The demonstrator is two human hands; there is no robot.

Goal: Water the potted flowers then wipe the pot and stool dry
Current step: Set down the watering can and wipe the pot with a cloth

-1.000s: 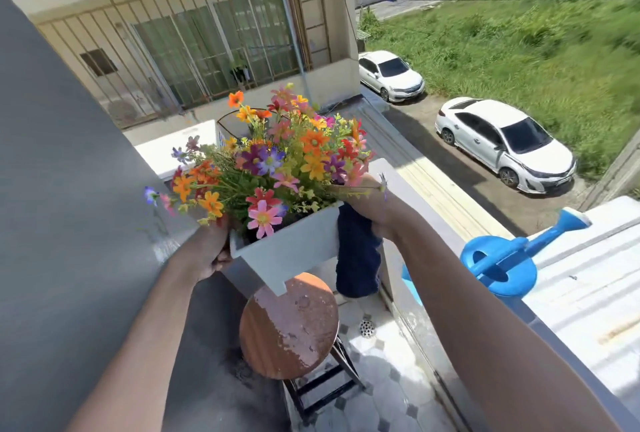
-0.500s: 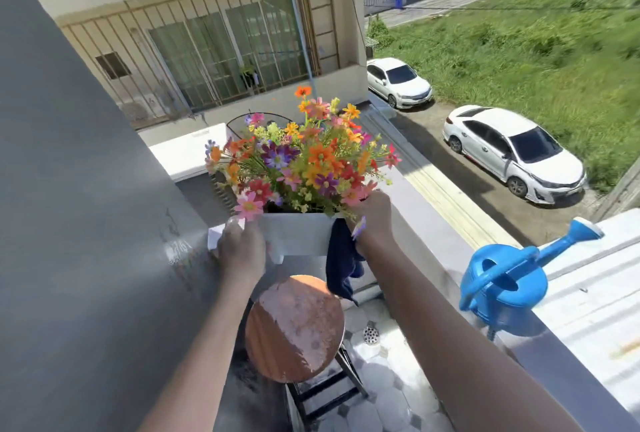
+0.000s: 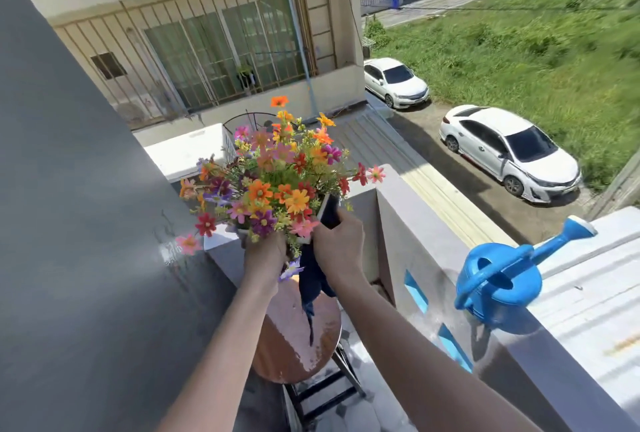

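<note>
Your left hand (image 3: 265, 253) is curled around the near side of the white box-shaped planter (image 3: 221, 236), which you hold lifted above the round reddish-brown wooden stool (image 3: 294, 338); most of the planter is hidden behind its bunch of orange, pink, red and purple flowers (image 3: 277, 185) and your hands. Your right hand (image 3: 341, 246) is closed on a dark navy cloth (image 3: 313, 279), pressing its upper part against the planter's right side, while the rest of the cloth hangs down, its tip over the stool seat. The seat glistens with wet patches and stands on a black metal frame between the grey wall (image 3: 86, 223) on your left and the pale concrete parapet (image 3: 408, 223) on your right. A bright blue plastic watering can (image 3: 502, 286) sits on top of the parapet, well apart from your hands, spout pointing away to the right.
</note>
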